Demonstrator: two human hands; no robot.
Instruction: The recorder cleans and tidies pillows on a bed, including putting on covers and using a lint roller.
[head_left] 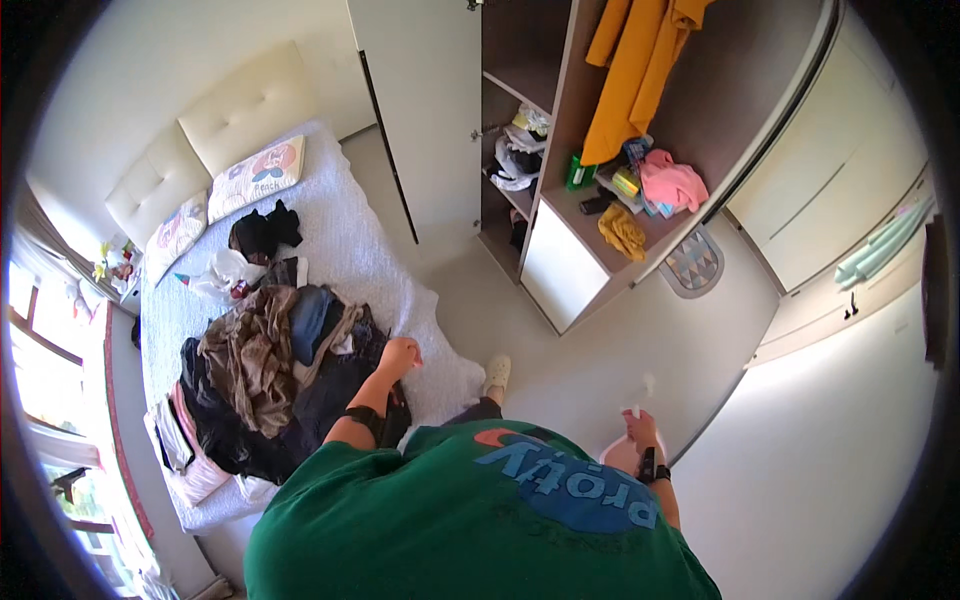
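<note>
My left hand (402,357) hovers over the near right edge of the bed with its fingers curled closed, and nothing shows in it. Beside it lies a large heap of dark clothes (335,385), with a crumpled brown garment (250,355) and a folded blue denim piece (312,322) on top. Low on my right side, my right hand (643,430) is closed around a small white object (632,411); its kind is too small to make out. A pale pinkish curved edge (612,448) shows next to that hand, mostly hidden by my arm and green shirt.
The bed (355,235) fills the left, with pillows (258,178), a black garment (268,232) and a white plastic bag (222,275). Ahead stands an open wardrobe (570,265) holding mustard clothes (630,85) and a pink cloth (672,182). A patterned mat (692,265) lies right of it.
</note>
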